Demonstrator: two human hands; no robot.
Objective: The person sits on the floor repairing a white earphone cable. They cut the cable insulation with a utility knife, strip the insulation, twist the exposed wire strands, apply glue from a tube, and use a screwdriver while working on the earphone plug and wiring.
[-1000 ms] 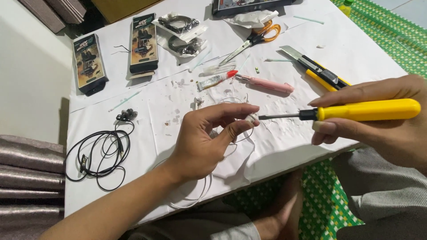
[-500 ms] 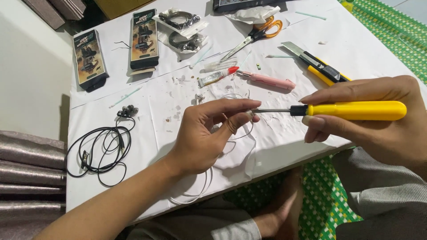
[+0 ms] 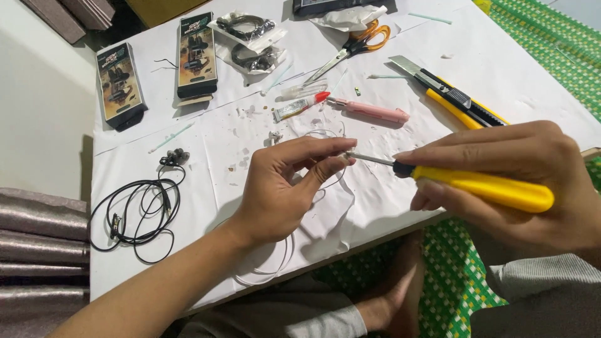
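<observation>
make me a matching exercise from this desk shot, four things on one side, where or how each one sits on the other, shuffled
Things:
1. yellow-handled screwdriver
2. scissors
3. black earphone cable
4. pink pen-like tool

Places or states:
A. coiled on the white table beside the left hand
B. held in the right hand, tip toward the left fingers
C. lying beside a small glue tube
D. at the far edge, orange handles, blades open

Pairs: 1-B, 2-D, 3-A, 4-C

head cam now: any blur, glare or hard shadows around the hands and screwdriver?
Head view: sharp on the left hand and the yellow screwdriver, no motion blur; the right hand close to the lens looks slightly soft; soft shadows fall under both hands on the white table sheet; no glare, though the sheet is bright.
</observation>
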